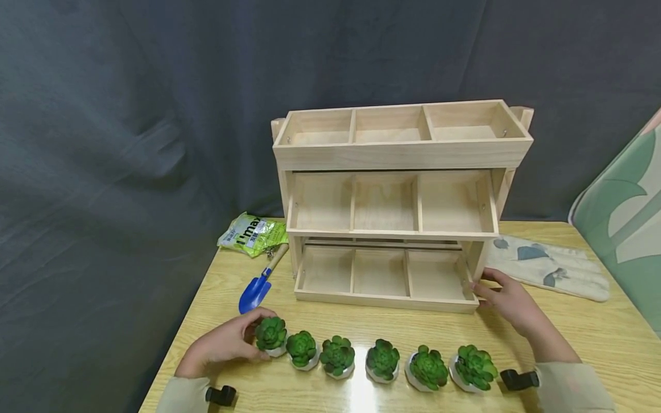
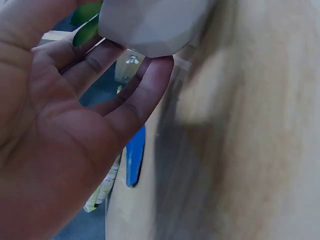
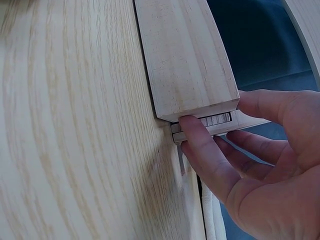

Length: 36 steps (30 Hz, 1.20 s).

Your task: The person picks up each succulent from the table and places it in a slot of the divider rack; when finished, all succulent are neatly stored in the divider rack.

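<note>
My left hand [image 1: 234,339] grips the leftmost potted succulent [image 1: 271,332], a green rosette in a small white pot. In the left wrist view its fingertips [image 2: 159,72] bend against the faceted white pot [image 2: 155,25]. A three-tier wooden plant stand [image 1: 384,299], each tier split into three compartments, stands behind the plants. At the lowest tier's front right corner, my right hand [image 1: 508,304] holds the wood. The right wrist view shows its fingers [image 3: 207,155] on the end of the tier [image 3: 192,60] and the thumb near the upper edge.
Several more potted succulents [image 1: 337,357] stand in a row along the table's front. A blue toy shovel [image 1: 255,293] and a green plastic packet [image 1: 253,234] lie left of the stand. A patterned cloth glove [image 1: 552,267] lies to the right. A dark curtain [image 1: 155,143] hangs behind.
</note>
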Each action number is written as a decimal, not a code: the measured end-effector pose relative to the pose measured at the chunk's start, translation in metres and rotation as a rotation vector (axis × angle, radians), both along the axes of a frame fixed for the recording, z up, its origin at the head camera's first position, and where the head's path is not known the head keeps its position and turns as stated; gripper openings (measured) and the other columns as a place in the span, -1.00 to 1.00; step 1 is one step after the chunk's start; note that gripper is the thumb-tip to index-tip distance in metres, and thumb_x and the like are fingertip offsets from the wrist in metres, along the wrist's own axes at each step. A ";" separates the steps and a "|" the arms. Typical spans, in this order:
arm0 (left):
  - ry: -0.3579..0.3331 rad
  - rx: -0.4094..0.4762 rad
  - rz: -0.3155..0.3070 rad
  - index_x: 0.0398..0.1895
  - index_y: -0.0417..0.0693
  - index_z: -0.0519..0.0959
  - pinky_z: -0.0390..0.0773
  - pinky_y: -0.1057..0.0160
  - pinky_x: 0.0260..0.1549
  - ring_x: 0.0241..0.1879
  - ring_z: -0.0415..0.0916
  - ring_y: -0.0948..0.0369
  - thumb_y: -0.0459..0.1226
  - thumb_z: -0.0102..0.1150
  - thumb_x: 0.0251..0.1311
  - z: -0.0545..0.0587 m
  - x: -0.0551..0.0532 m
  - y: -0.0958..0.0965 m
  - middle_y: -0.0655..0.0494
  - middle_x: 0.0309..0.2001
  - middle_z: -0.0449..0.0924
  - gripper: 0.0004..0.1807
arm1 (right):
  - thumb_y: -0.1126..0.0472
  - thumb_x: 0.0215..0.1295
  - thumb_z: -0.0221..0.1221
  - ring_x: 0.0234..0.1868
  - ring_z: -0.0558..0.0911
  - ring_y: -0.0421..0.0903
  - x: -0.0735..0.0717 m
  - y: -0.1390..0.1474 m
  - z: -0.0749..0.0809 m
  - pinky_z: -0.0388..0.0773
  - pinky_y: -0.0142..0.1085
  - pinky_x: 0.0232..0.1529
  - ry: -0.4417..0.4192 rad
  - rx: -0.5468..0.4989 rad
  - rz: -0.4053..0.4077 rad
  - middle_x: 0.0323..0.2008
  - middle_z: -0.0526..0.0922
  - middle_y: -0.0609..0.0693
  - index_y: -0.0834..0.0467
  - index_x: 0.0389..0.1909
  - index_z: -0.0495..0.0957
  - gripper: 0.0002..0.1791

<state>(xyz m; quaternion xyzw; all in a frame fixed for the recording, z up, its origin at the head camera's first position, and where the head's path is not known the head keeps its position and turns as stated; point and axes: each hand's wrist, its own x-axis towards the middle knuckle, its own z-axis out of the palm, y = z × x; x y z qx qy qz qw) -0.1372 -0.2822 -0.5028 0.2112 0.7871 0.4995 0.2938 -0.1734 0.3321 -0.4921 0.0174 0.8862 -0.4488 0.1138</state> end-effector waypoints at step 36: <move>0.138 -0.014 0.141 0.52 0.07 0.37 0.62 0.03 0.14 0.25 0.53 0.03 -0.23 0.57 0.22 0.052 -0.056 0.057 -0.12 0.34 0.51 -0.18 | -0.03 0.72 0.03 0.38 0.50 0.53 0.001 -0.001 0.004 0.80 -0.19 -0.04 0.000 -0.021 0.004 0.54 0.16 0.58 0.49 0.63 0.01 -0.17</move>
